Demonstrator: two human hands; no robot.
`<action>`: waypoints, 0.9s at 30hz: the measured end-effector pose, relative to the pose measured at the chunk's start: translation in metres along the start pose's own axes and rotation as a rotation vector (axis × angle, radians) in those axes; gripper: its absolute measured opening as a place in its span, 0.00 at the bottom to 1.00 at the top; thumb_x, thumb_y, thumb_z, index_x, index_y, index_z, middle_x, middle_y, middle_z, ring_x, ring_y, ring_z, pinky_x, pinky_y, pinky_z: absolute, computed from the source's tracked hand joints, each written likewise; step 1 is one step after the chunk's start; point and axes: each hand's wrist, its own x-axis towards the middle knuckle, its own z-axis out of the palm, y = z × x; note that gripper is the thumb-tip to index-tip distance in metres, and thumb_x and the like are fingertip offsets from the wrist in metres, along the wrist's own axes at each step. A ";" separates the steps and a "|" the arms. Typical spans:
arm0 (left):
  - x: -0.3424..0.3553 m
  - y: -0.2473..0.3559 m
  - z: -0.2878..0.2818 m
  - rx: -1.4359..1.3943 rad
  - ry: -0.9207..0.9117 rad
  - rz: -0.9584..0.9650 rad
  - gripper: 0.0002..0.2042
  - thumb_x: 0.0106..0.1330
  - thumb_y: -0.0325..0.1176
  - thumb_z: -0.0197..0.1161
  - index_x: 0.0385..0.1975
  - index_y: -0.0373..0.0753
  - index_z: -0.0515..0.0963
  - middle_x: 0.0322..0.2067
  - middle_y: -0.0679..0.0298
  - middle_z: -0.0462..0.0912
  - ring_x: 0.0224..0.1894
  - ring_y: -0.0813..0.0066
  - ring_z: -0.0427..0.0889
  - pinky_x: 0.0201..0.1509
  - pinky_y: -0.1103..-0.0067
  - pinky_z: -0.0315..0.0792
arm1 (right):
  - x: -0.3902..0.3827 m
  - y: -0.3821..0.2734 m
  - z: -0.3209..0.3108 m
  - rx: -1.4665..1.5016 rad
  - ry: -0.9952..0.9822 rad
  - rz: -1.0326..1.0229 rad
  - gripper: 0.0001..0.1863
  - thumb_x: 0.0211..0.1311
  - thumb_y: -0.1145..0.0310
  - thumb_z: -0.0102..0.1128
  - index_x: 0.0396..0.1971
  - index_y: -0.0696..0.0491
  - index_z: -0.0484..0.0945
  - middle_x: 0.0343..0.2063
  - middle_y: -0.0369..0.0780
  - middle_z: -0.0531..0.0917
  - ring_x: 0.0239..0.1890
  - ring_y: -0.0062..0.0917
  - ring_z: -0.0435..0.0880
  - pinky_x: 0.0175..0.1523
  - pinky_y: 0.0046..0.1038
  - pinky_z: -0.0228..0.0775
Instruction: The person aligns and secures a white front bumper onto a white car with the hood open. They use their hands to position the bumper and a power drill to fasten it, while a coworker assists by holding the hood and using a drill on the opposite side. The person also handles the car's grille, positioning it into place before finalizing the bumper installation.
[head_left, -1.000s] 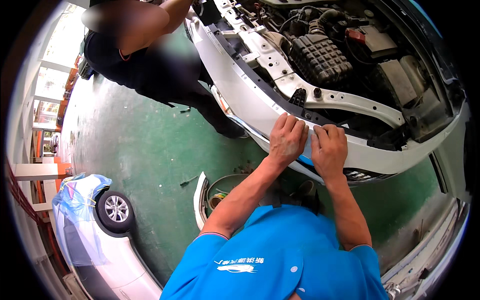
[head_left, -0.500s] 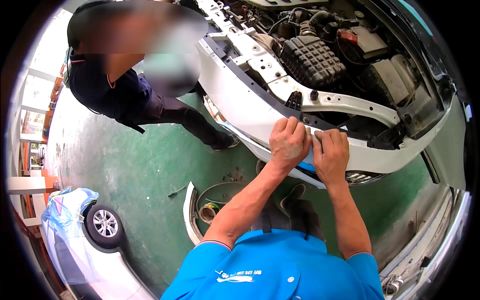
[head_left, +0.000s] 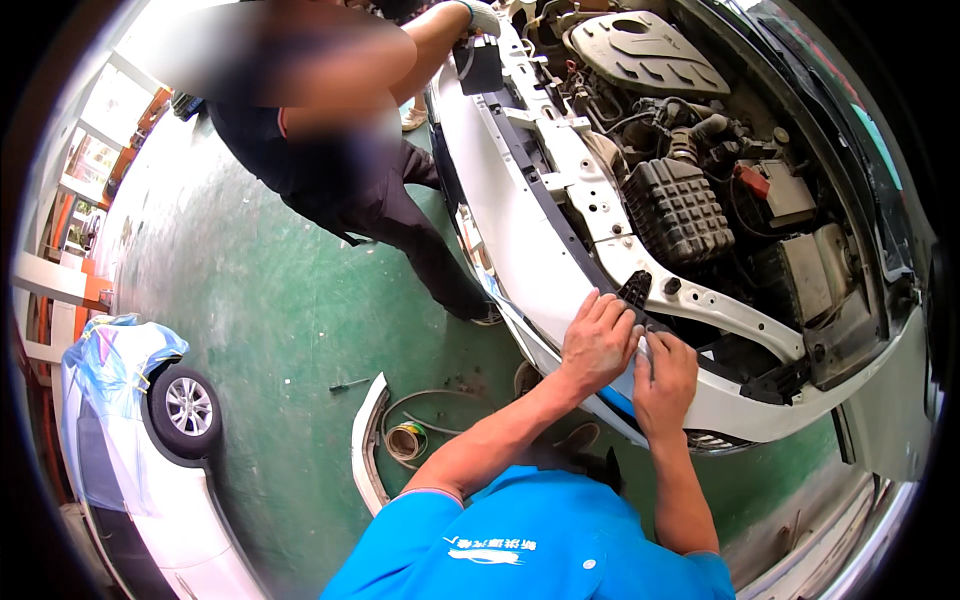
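Observation:
The white front bumper (head_left: 520, 240) of a car runs diagonally along the front of the open engine bay, with a black trim strip along its upper edge. My left hand (head_left: 599, 342) has its fingers curled over that top edge, just below a black bracket (head_left: 634, 290). Close beside it to the right, my right hand (head_left: 666, 382) also grips the bumper's upper edge with bent fingers; what lies under the fingertips is hidden. A light blue band (head_left: 612, 398) shows on the bumper below my hands. Behind the bumper are a white metal crossmember (head_left: 730, 315) and a black ribbed box (head_left: 676, 208).
A co-worker (head_left: 370, 210) leans over the car at upper left. A white car part under plastic, with a wheel (head_left: 189, 408), stands at lower left. A curved white trim (head_left: 366, 440), a coiled hose and a tape roll (head_left: 406, 442) lie on the green floor (head_left: 270, 300).
The view has shifted, so car and hands sit lower and further right in the picture. The co-worker's arm now reaches higher over the car's front. My hands keep their grip on the bumper edge.

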 end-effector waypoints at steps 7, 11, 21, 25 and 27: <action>-0.004 -0.021 0.007 -0.066 -0.048 0.052 0.06 0.61 0.30 0.68 0.32 0.36 0.80 0.36 0.58 0.81 0.46 0.58 0.81 0.64 0.59 0.73 | 0.010 -0.013 0.014 -0.015 -0.099 0.071 0.18 0.59 0.73 0.62 0.50 0.59 0.81 0.48 0.43 0.82 0.51 0.41 0.78 0.57 0.40 0.70; -0.002 -0.027 0.005 -0.108 -0.060 0.103 0.05 0.61 0.30 0.68 0.29 0.36 0.79 0.33 0.59 0.78 0.42 0.58 0.80 0.59 0.61 0.74 | 0.010 -0.018 0.016 -0.025 -0.091 0.074 0.18 0.59 0.73 0.62 0.50 0.59 0.80 0.48 0.43 0.82 0.51 0.41 0.78 0.58 0.41 0.70; -0.002 -0.023 0.009 -0.076 -0.018 0.098 0.07 0.63 0.30 0.66 0.25 0.38 0.76 0.30 0.59 0.75 0.38 0.57 0.76 0.50 0.65 0.71 | 0.002 -0.014 0.018 -0.054 -0.069 0.040 0.20 0.58 0.72 0.63 0.51 0.59 0.81 0.50 0.44 0.82 0.53 0.41 0.78 0.60 0.41 0.70; -0.006 -0.024 0.009 -0.070 -0.028 0.099 0.07 0.64 0.30 0.66 0.25 0.38 0.76 0.30 0.59 0.75 0.39 0.57 0.77 0.50 0.65 0.71 | 0.000 -0.014 0.019 -0.059 -0.056 0.040 0.20 0.58 0.72 0.63 0.51 0.59 0.81 0.50 0.44 0.82 0.53 0.41 0.78 0.61 0.41 0.70; -0.005 -0.024 0.010 -0.065 -0.034 0.088 0.07 0.64 0.31 0.65 0.25 0.38 0.76 0.30 0.59 0.75 0.39 0.57 0.77 0.50 0.65 0.71 | 0.000 -0.013 0.020 -0.060 -0.053 0.034 0.20 0.58 0.72 0.63 0.51 0.59 0.81 0.50 0.44 0.82 0.53 0.41 0.78 0.60 0.40 0.70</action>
